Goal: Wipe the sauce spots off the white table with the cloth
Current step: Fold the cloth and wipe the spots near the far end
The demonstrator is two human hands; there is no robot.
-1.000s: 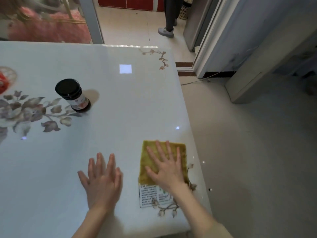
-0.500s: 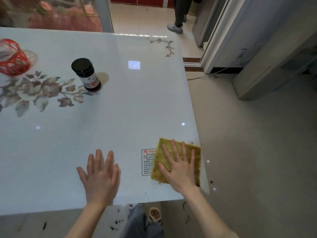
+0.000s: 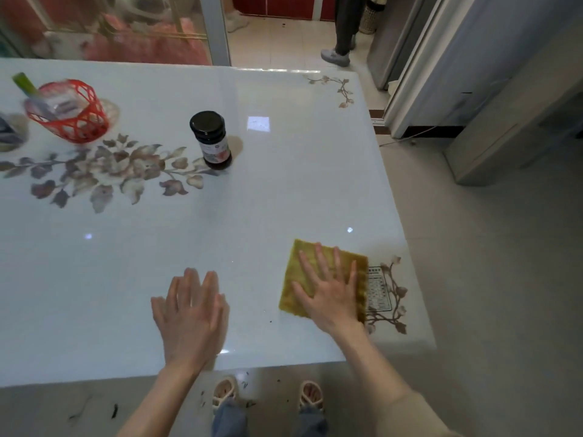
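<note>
The right hand (image 3: 328,294) lay flat, fingers (image 3: 318,263) spread open, pressing the square yellow-green cloth (image 3: 303,272) onto the glossy white flower-printed bench (image 3: 284,190) near its front right corner. The left hand (image 3: 191,313) rested palm-down beside it, fingers open, holding nothing. A dark black-lidded glass jar (image 3: 210,139) stood upright toward the far edge, with a red mesh basket (image 3: 67,110) by the far left.

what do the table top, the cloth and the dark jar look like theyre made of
Table top: glossy, likely glass or lacquer; it mirrors lights.
Cloth: matte olive-yellow fabric with a napped, fuzzy-edged look, perhaps microfibre.
Jar: dark, shiny, glass or plastic; black lid, paper-like label.
</note>
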